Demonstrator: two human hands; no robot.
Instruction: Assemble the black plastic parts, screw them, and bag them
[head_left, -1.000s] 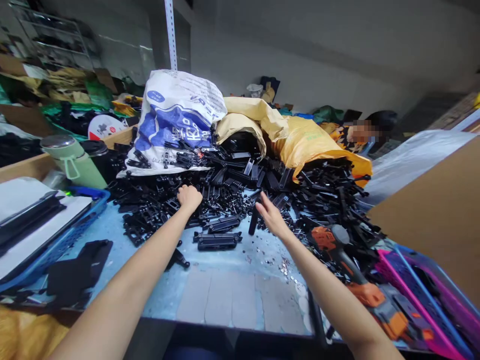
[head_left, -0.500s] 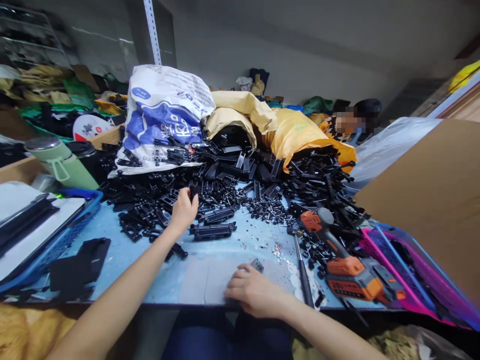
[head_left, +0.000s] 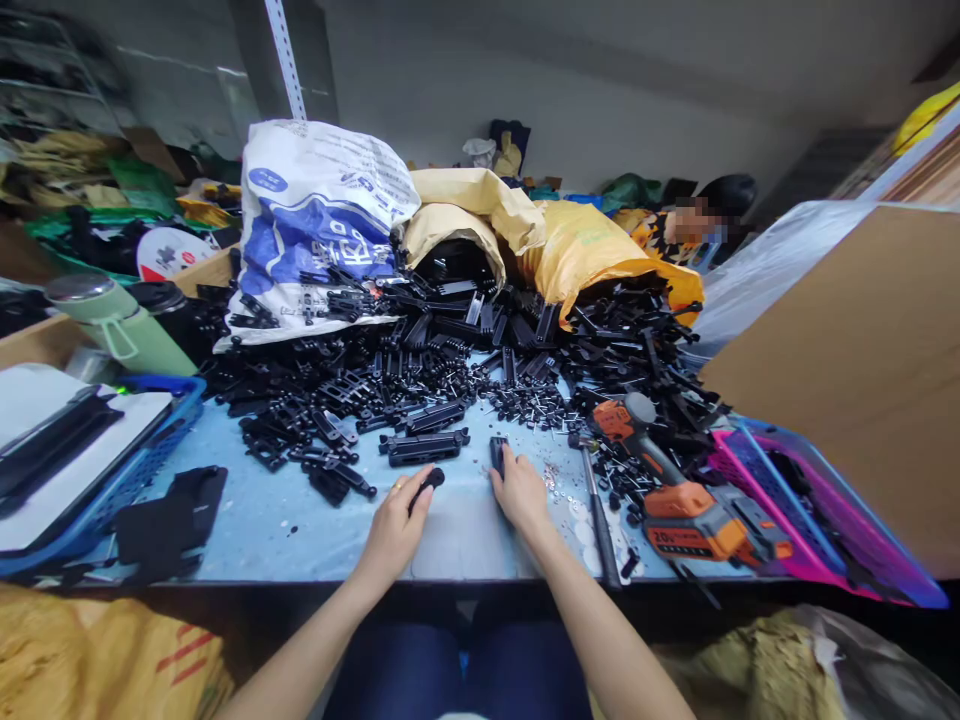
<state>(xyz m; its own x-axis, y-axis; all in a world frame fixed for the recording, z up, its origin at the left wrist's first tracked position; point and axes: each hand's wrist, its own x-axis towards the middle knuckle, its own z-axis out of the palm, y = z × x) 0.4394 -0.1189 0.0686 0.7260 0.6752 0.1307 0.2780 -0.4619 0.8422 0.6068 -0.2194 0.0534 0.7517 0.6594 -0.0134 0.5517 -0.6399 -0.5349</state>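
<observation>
My left hand (head_left: pixel 397 520) is closed on a small black part with a rounded end (head_left: pixel 433 480), just above the front of the blue tabletop. A little to the right, my right hand (head_left: pixel 520 490) grips a dark slotted block (head_left: pixel 497 452), its fingers partly hiding it. Beyond my hands lie two long black assembled pieces (head_left: pixel 426 449) side by side. A heap of black plastic parts (head_left: pixel 300 390) spreads behind them, and loose screws (head_left: pixel 529 408) are scattered at its right.
An orange cordless drill (head_left: pixel 675 500) and a hammer (head_left: pixel 600 510) lie to the right, beside a pink and blue basket (head_left: pixel 817 510). Sacks (head_left: pixel 322 200) spill parts at the back. A blue basket (head_left: pixel 142 480) and green bottle (head_left: pixel 124 325) stand left. Another person (head_left: pixel 675 225) sits behind.
My left hand has come back from the heap, toward me and to the right, with a black part. My right hand has moved forward from the table's front edge with the block.
</observation>
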